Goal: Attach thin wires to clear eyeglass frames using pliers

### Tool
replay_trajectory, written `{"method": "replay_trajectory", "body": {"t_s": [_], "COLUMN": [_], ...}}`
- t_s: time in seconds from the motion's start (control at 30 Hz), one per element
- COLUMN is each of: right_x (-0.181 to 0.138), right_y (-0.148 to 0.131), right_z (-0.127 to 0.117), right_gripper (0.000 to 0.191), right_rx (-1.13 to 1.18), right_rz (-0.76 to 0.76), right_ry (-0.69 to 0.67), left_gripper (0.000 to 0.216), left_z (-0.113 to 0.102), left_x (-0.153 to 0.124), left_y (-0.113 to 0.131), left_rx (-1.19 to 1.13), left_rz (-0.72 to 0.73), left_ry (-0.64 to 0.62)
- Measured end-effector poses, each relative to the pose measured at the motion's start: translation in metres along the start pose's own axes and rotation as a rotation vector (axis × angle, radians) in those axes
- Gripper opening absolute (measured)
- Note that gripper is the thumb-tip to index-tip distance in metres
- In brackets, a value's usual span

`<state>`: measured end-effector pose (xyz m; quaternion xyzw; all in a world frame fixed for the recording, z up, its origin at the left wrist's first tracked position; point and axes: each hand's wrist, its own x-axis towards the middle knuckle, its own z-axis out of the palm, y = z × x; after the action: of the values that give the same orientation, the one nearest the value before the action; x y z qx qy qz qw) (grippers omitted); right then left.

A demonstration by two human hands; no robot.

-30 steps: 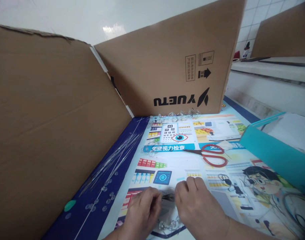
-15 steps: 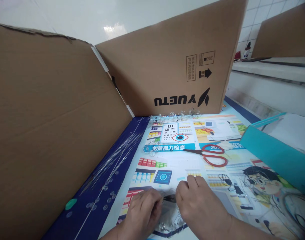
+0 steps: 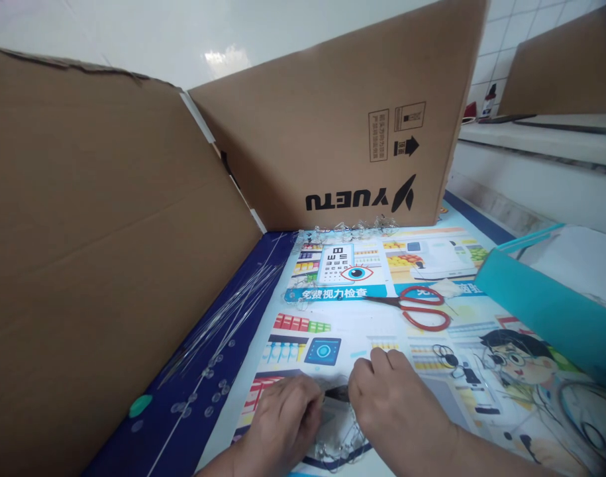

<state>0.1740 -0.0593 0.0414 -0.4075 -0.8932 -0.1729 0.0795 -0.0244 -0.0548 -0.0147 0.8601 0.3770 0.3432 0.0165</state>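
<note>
My left hand [image 3: 289, 414] and my right hand [image 3: 389, 394] are close together at the bottom of the view, fingers closed in a pinch. Between them stretches a narrow dark piece [image 3: 337, 393], its ends hidden by the fingers; its kind is unclear. Just below, a loop of clear beads or wire [image 3: 335, 454] lies between my wrists. Beyond my hands, red-handled scissors [image 3: 424, 308] rest on the printed sheet [image 3: 357, 338], blades pointing left.
Tall cardboard panels [image 3: 108, 232] stand on the left and at the back. Clear strands [image 3: 228, 311] and loose clear discs [image 3: 216, 397] lie on the blue strip, near a green piece [image 3: 140, 405]. A teal box [image 3: 546, 305] stands at the right. Beaded loops [image 3: 352, 232] line the back panel.
My hands hold nearly the same pose. The whole view has shifted very slightly; nothing is taken up or let go.
</note>
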Motion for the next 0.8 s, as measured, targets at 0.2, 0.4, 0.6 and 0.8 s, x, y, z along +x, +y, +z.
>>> {"method": "replay_trajectory", "body": {"t_s": [0.2,0.4,0.6,0.8], "right_x": [0.0005,-0.0001,0.0006,-0.0001], "right_y": [0.0010,0.0033,0.0037,0.0025], "right_z": [0.0001,0.0009,0.0007,-0.0020], "right_gripper": [0.006,0.004,0.004,0.007], "right_rx": [-0.011,-0.018,-0.008,0.005], "right_rz": [-0.006,0.002,0.017,0.021], "right_ry": [0.007,-0.037,-0.041,-0.057], "left_gripper": [0.013,0.014,0.014,0.016], "left_z": [-0.0032,-0.0042,-0.0035,-0.0043], "left_x": [0.0009,0.0007,0.0036,0.0071], "left_y": [-0.0018,-0.0040,-0.0015,0.0041], "left_rx": [-0.027,-0.070,-0.038,0.046], "left_rz": [-0.057,-0.109,-0.110,-0.048], "left_ry": [-0.044,-0.115,-0.088,-0.028]}}
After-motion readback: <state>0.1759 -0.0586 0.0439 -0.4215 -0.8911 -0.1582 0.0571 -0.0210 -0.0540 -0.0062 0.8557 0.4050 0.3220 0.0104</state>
